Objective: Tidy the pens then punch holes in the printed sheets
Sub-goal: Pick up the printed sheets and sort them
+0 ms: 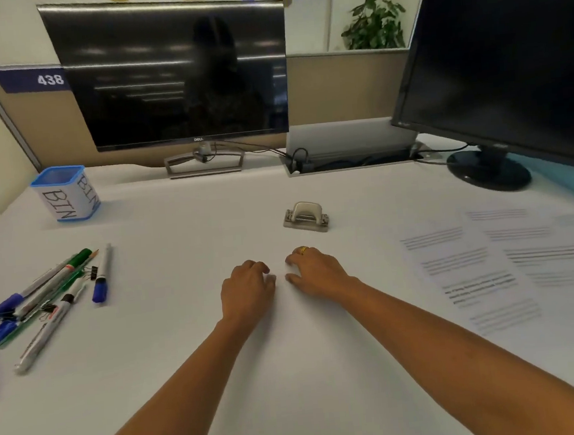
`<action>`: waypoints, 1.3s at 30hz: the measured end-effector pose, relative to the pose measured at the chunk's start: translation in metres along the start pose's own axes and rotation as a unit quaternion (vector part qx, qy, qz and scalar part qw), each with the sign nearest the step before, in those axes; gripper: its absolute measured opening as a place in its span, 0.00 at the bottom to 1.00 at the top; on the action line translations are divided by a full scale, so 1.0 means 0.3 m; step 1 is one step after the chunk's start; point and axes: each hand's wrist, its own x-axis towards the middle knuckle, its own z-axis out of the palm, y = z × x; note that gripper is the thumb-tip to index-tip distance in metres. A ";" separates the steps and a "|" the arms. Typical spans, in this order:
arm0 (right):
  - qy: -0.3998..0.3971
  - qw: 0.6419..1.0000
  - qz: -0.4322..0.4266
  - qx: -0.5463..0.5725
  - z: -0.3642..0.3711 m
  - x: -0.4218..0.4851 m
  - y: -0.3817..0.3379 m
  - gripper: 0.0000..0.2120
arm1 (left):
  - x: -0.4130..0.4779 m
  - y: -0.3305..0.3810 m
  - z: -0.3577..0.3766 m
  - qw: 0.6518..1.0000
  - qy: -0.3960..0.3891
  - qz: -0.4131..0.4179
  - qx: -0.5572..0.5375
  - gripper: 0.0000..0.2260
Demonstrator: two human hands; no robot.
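Pens [41, 302] heaped at worktop [291, 371] left edge, near blue bin [65, 193]; hole punch [305, 217] centre, printed sheets [509, 265] right; left hand [248, 289] and right hand [314, 272] rest palm-down, fingers loosely curled, holding nothing

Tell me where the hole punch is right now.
The hole punch sits on the white desk near the middle, just beyond the right hand, left of the printed sheets.

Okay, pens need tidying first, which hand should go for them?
Probably the left. The pens lie scattered at the left of the desk, on the left hand side, below the bin. The right hand rests nearer the hole punch and sheets.
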 end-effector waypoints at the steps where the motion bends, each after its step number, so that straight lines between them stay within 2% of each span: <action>1: 0.001 1.000 0.010 -0.003 -0.012 -0.019 0.057 0.21 | 0.005 0.045 0.021 1.000 -0.007 0.004 0.000 0.15; 6: 0.014 0.998 0.059 0.007 -0.077 -0.119 0.342 0.20 | 0.017 0.280 0.148 0.996 -0.054 0.051 0.046 0.16; 11: 0.044 0.993 0.101 0.038 -0.146 -0.207 0.573 0.18 | 0.025 0.508 0.263 0.994 -0.067 0.067 0.056 0.19; 16: 0.071 0.981 0.155 0.090 -0.210 -0.286 0.774 0.16 | 0.029 0.684 0.344 0.994 -0.079 0.025 0.070 0.28; 21: 0.141 0.946 0.261 0.127 -0.282 -0.328 0.942 0.13 | 0.053 0.812 0.387 0.992 -0.107 -0.033 0.054 0.39; 24: 0.102 0.935 0.318 0.120 -0.317 -0.337 1.012 0.19 | 0.058 0.851 0.404 0.990 -0.107 -0.035 0.082 0.42; 27: 0.025 0.936 0.341 0.088 -0.321 -0.345 1.058 0.32 | 0.058 0.869 0.413 0.990 -0.101 -0.040 0.092 0.42; 29: 0.004 0.935 0.346 0.081 -0.315 -0.344 1.079 0.37 | 0.063 0.881 0.408 0.990 -0.103 -0.052 0.082 0.41; 35: -0.014 0.937 0.341 0.076 -0.306 -0.328 1.109 0.40 | 0.074 0.920 0.393 0.988 -0.124 -0.083 0.033 0.34; 39: -0.015 0.937 0.340 0.080 -0.294 -0.329 1.115 0.40 | 0.068 0.941 0.397 0.987 -0.134 -0.089 -0.005 0.23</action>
